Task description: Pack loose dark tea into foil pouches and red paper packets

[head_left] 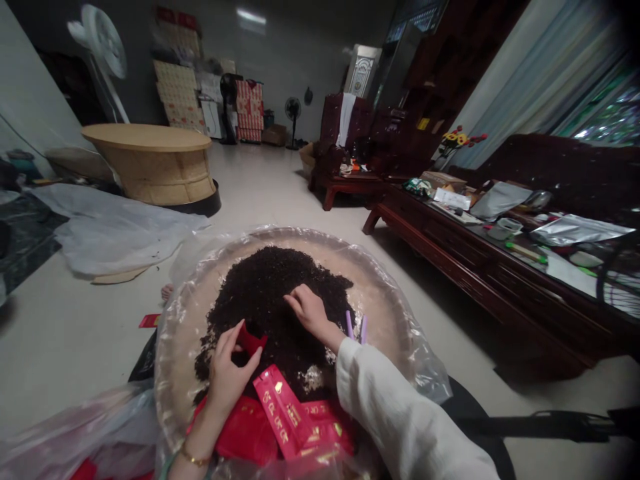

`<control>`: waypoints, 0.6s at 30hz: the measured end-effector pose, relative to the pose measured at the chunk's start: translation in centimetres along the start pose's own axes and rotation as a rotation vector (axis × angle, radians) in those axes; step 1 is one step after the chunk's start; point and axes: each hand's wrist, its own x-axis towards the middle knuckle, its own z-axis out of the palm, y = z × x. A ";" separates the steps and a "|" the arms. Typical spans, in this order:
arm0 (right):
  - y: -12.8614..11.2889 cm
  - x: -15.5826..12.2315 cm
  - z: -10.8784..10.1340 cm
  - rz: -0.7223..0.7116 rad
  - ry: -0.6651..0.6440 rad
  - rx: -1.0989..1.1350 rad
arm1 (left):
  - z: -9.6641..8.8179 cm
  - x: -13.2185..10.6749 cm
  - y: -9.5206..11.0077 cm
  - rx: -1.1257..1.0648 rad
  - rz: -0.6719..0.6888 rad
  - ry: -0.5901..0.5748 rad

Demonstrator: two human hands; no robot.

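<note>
A heap of dark, loose dried leaves that look like tea [280, 273] lies in a wide round tray [395, 293] lined with clear plastic. My left hand [229, 367] grips a small red packet [251, 341] by its edges, its mouth spread apart above the heap. Over the middle of the leaves, my right hand [307, 308] is closed with thumb and fingers together; whatever is in them is hidden. Several flat red packets with gold print [285, 413] are piled at the tray's near side. Two lilac handle-like pieces [356, 327] stick up beside my right wrist.
On the right runs a long dark wooden table [450, 247] strewn with bags and papers. A round woven drum-shaped stand [155, 167] is at the left, near plastic sheeting [120, 227] on the floor. Another red packet [149, 321] lies left of the tray. Fans and stacked boxes line the back.
</note>
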 end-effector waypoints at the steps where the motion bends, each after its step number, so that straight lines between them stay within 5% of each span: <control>1: 0.1 0.6 -0.2 0.025 0.008 0.062 | 0.0 -0.1 0.0 0.002 -0.004 0.000; 6: 2.8 4.9 -2.3 0.267 0.057 0.244 | -0.2 -0.1 0.1 0.018 -0.054 -0.001; 11: 7.9 10.4 -3.9 0.480 -0.085 0.160 | -0.7 0.6 0.7 0.019 -0.056 0.025; 18: 11.0 15.8 -0.9 0.526 -0.320 -0.005 | -0.5 -0.8 -2.5 0.075 -0.086 0.034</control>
